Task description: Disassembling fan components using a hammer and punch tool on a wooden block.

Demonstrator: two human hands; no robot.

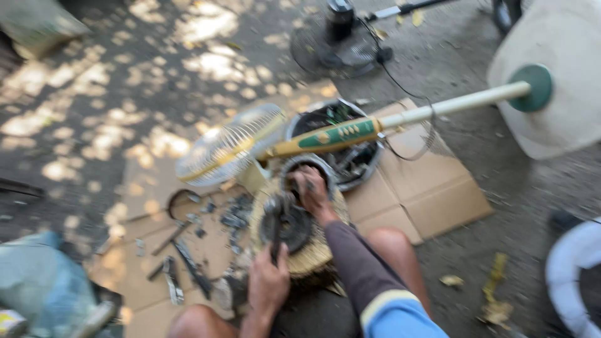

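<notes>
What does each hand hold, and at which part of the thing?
The left hand grips a dark tool by its lower handle. The right hand rests on the dark round motor part; blur hides its grip.

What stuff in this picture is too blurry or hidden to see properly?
- Head view: dark tool in the left hand, its kind lost to motion blur.
- Right hand fingertips, hidden behind the dark round motor part.
- Small tools on the cardboard, blurred.
- White tub, cut by the right edge.
</notes>
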